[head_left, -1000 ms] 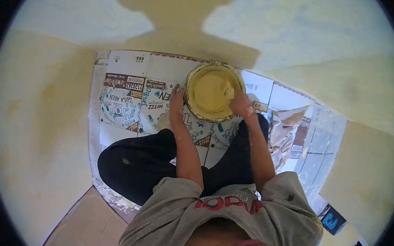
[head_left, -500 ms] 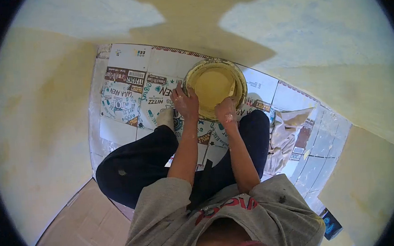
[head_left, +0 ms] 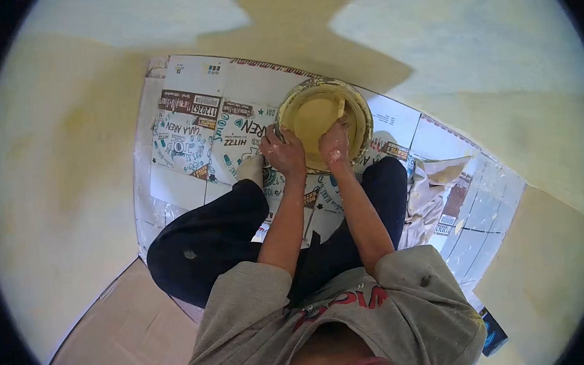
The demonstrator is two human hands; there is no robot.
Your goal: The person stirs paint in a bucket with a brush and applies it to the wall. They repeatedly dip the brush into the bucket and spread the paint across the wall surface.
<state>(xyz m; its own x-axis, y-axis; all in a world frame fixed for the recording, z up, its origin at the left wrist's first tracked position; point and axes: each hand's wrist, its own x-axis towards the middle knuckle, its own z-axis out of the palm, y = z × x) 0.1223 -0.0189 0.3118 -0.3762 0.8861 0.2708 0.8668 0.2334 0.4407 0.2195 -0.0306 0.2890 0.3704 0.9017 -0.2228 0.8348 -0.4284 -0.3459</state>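
A round bucket (head_left: 366,130) with a paint-crusted rim stands between my feet, holding pale yellow paint (head_left: 313,119). My left hand (head_left: 285,153) is closed over the bucket's left rim. Inside the near right part of the bucket, my right hand (head_left: 334,144) is wrapped round a pale, narrow stick (head_left: 341,106). The stick leans along the bucket's right inner side, and its lower end cannot be made out. Pale smears mark both hands.
Flattened printed cartons (head_left: 182,139) cover the floor. A crumpled beige cloth (head_left: 427,197) lies to the right of my knee. Yellow-smeared walls (head_left: 57,170) rise on the sides and ahead. A dark blue box (head_left: 494,334) sits at lower right.
My right hand has moved up and left, further over the bucket's inside, with the stick. My left hand stays on the rim. The view has shifted slightly.
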